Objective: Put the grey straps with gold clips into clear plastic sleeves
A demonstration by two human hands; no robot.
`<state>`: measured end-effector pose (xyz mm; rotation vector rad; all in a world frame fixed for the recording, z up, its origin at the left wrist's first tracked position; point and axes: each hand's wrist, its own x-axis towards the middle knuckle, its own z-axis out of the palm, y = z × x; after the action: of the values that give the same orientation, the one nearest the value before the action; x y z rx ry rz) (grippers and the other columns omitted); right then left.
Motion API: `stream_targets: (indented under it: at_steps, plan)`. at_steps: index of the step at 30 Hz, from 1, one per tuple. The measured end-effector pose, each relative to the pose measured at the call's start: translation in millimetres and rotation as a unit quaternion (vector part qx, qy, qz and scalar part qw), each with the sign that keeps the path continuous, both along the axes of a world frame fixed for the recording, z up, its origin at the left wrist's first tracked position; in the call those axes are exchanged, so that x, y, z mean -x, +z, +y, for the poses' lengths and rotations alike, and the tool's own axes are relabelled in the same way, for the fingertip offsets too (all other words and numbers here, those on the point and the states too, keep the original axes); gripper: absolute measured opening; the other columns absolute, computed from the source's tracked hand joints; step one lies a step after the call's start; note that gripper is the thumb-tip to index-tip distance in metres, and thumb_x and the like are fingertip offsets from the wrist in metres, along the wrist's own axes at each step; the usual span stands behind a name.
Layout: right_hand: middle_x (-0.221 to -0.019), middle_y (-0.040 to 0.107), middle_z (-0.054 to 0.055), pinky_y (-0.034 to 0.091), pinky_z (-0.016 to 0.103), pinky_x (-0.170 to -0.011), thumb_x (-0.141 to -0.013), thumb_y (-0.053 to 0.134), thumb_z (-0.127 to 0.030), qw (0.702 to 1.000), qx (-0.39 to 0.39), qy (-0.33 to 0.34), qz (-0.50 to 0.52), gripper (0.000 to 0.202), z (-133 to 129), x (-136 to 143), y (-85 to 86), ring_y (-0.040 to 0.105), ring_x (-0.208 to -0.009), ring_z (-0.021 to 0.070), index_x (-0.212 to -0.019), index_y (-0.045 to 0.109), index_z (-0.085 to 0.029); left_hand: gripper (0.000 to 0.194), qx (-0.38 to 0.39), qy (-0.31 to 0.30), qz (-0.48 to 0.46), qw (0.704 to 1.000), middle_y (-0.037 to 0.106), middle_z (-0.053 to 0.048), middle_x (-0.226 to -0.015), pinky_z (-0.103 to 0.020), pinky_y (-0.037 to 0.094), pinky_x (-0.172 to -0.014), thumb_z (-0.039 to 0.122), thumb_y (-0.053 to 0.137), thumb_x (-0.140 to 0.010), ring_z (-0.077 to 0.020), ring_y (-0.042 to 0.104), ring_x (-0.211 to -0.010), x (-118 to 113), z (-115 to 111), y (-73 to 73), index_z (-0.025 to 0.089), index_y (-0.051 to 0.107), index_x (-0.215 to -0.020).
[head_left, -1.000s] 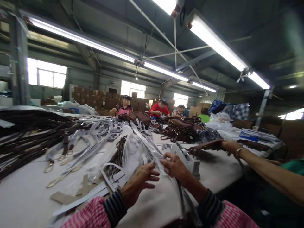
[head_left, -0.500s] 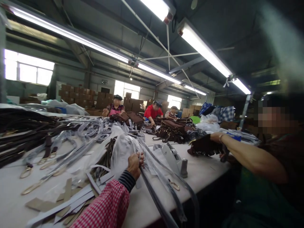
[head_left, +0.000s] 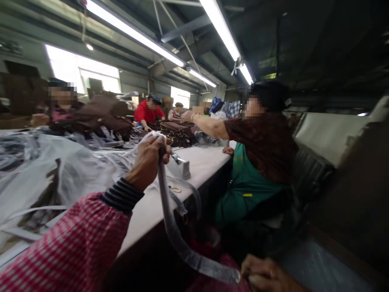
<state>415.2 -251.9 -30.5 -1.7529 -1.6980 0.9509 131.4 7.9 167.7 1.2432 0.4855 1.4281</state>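
My left hand (head_left: 150,158), in a red checked sleeve with a striped cuff, is closed on a long strap wrapped in clear plastic (head_left: 170,227). The strap hangs from my fingers over the table edge and curves down to the lower right. At its lower end, my right hand (head_left: 267,273) has its fingers curled in around the strap's tip; part of this hand is cut off by the frame. More plastic-wrapped straps (head_left: 194,190) droop over the edge, close to a gold metal clasp (head_left: 175,189).
A grey tape dispenser (head_left: 182,167) stands on the white table (head_left: 206,162). Dark brown fringed goods (head_left: 179,132) are piled behind it. At the right a co-worker in a green apron (head_left: 252,182) reaches across the table. Clear plastic bags (head_left: 85,162) lie at left.
The view has swung right. My left hand has lifted the wrapped strap towards me, and my right hand has come into view at its lower end. The co-worker's arm now reaches farther over the table.
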Motion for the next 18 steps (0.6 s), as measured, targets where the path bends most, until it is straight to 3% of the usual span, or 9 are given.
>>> stream_targets:
  at_steps: [2, 4, 7, 9, 12, 14, 16, 18]
  plan:
    - [-0.108, 0.068, 0.01, 0.048, 0.029, -0.053, -0.093, 0.056, -0.058, 0.994, -0.015, -0.008, 0.106, 0.045, 3, -13, 3.5, 0.062, -0.065, 0.0155, -0.086, 0.08, -0.02, 0.022, -0.051, -0.025, 0.045, 0.997, 0.054, 0.004, -0.056, -0.013, 0.032, -0.036, 0.016, 0.049, -0.1, -0.0049, 0.041, -0.037, -10, -16, 16.1, 0.014, 0.06, -0.082]
    - [-0.106, 0.067, 0.01, 0.047, 0.029, -0.056, -0.088, 0.059, -0.06, 0.987, -0.049, -0.012, 0.156, 0.049, 11, -22, 14.3, 0.058, -0.065, 0.0137, -0.082, 0.079, -0.016, 0.017, -0.115, -0.073, 0.132, 0.982, 0.055, 0.004, -0.057, -0.012, 0.028, -0.036, 0.022, 0.057, -0.098, -0.005, 0.042, -0.039, -16, -36, 34.3, 0.014, 0.063, -0.085]
    - [-0.106, 0.067, 0.009, 0.05, 0.03, -0.073, -0.088, 0.068, -0.054, 0.994, -0.077, 0.001, 0.073, 0.041, 24, -23, 36.9, 0.061, -0.082, 0.0177, -0.078, 0.077, -0.015, 0.02, -0.187, -0.181, 0.25, 0.933, 0.053, 0.004, -0.054, -0.013, 0.025, -0.037, 0.031, 0.061, -0.099, -0.005, 0.038, -0.04, -26, -68, 57.5, 0.015, 0.067, -0.091]
    - [-0.114, 0.066, 0.009, 0.051, 0.03, -0.078, -0.084, 0.078, -0.05, 0.992, -0.109, 0.001, 0.058, 0.034, 33, -15, 51.4, 0.061, -0.095, 0.0204, -0.097, 0.078, -0.019, 0.023, -0.19, -0.289, 0.293, 0.891, 0.052, 0.005, -0.055, -0.014, 0.023, -0.038, 0.037, 0.059, -0.101, -0.0046, 0.035, -0.04, -36, -87, 62.9, 0.016, 0.068, -0.097]
    - [-0.122, 0.064, 0.011, 0.051, 0.025, -0.061, -0.086, 0.074, -0.06, 0.952, -0.155, 0.03, 0.261, 0.058, 45, 6, 71.7, 0.065, -0.094, 0.0221, -0.131, 0.066, -0.025, 0.032, -0.171, -0.416, 0.342, 0.825, 0.054, 0.005, -0.058, -0.013, 0.026, -0.039, 0.045, 0.052, -0.105, -0.0045, 0.036, -0.042, -53, -107, 49.9, 0.017, 0.066, -0.105]
    - [-0.119, 0.068, 0.013, 0.049, 0.023, -0.052, -0.094, 0.059, -0.065, 0.882, -0.164, 0.076, 0.435, 0.057, 47, 18, 86.0, 0.067, -0.082, 0.0202, -0.133, 0.065, -0.024, 0.037, -0.174, -0.464, 0.378, 0.782, 0.056, 0.004, -0.061, -0.013, 0.031, -0.039, 0.048, 0.049, -0.106, -0.0051, 0.041, -0.043, -62, -115, 29.2, 0.016, 0.066, -0.1]
    - [-0.124, 0.069, 0.013, 0.052, 0.023, -0.053, -0.097, 0.057, -0.055, 0.817, -0.194, 0.078, 0.538, 0.049, 43, 26, 101.3, 0.067, -0.078, 0.0182, -0.136, 0.064, -0.026, 0.042, -0.163, -0.486, 0.377, 0.771, 0.056, 0.003, -0.061, -0.013, 0.035, -0.039, 0.051, 0.046, -0.106, -0.0058, 0.044, -0.042, -68, -119, 3.8, 0.016, 0.068, -0.102]
    - [-0.14, 0.063, 0.011, 0.055, 0.026, -0.058, -0.088, 0.069, -0.039, 0.79, -0.228, 0.043, 0.567, 0.059, 35, 27, 116.8, 0.067, -0.085, 0.0189, -0.145, 0.058, -0.03, 0.042, -0.113, -0.501, 0.333, 0.791, 0.058, 0.004, -0.061, -0.013, 0.039, -0.04, 0.054, 0.047, -0.105, -0.0063, 0.046, -0.041, -68, -117, -21.9, 0.018, 0.067, -0.111]
